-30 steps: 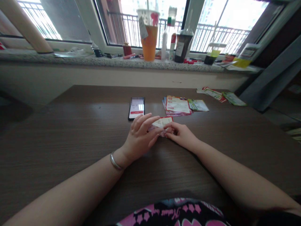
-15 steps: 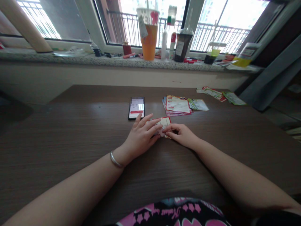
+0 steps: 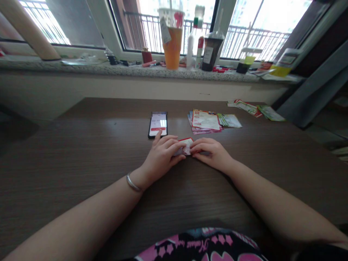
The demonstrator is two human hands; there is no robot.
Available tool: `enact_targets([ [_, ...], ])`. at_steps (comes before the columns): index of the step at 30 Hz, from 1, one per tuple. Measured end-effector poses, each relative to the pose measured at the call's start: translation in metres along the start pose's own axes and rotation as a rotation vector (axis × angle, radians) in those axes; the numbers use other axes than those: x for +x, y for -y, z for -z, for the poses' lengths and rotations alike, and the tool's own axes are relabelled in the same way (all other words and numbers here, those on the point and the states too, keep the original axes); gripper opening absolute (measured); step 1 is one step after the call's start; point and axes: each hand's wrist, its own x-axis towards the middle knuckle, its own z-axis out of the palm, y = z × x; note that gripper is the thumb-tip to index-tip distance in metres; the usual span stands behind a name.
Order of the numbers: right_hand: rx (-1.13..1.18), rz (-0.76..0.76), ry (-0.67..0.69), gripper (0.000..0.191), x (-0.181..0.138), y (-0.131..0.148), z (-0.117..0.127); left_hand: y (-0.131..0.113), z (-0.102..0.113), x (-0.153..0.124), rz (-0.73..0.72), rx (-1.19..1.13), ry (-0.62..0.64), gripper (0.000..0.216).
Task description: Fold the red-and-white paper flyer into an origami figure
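Observation:
Between my two hands is a small printed packet [image 3: 187, 146] with a red edge and a pale, crinkled face; my fingers cover much of it. My left hand [image 3: 164, 154], with a silver bangle at the wrist, pinches its left part between thumb and fingers. The right part is held in my right hand [image 3: 212, 154], whose fingers are curled with the thumb below. A phone [image 3: 158, 125] with a lit screen and a red bar lies just beyond my left hand, and my left little finger reaches over its lower edge.
A stack of printed packets [image 3: 205, 120] lies beyond my right hand, with a green one [image 3: 230, 120] beside it. More packets [image 3: 247, 107] lie at the table's far right. Cups, including an orange drink [image 3: 173, 47], and bottles stand on the windowsill [image 3: 130, 71].
My right hand has wrapped further over the packet's right side, and less of its face shows. The packet looks more bunched up. My left hand has shifted slightly.

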Motion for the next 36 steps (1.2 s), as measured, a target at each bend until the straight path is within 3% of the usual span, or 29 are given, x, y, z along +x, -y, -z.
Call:
enact_targets([
  [10,-0.209,0.123,-0.037,0.008,0.0009,0.0025,0.0031,0.0014,-0.0036,-0.0003,-0.053,-0.026,-0.068,0.018],
  [16,-0.283,0.106,-0.01,0.013,0.0004,0.0025,0.0037,-0.0035,-0.0016,0.0016,-0.061,0.007,-0.074,0.01],
  [27,-0.395,0.102,0.016,0.017,-0.0002,0.0025,0.007,-0.004,0.0035,-0.0009,0.057,0.004,0.028,0.034],
  [36,-0.504,0.11,0.091,0.018,-0.0018,-0.0053,0.0065,-0.0018,-0.0002,-0.0011,-0.011,0.109,-0.009,0.022],
])
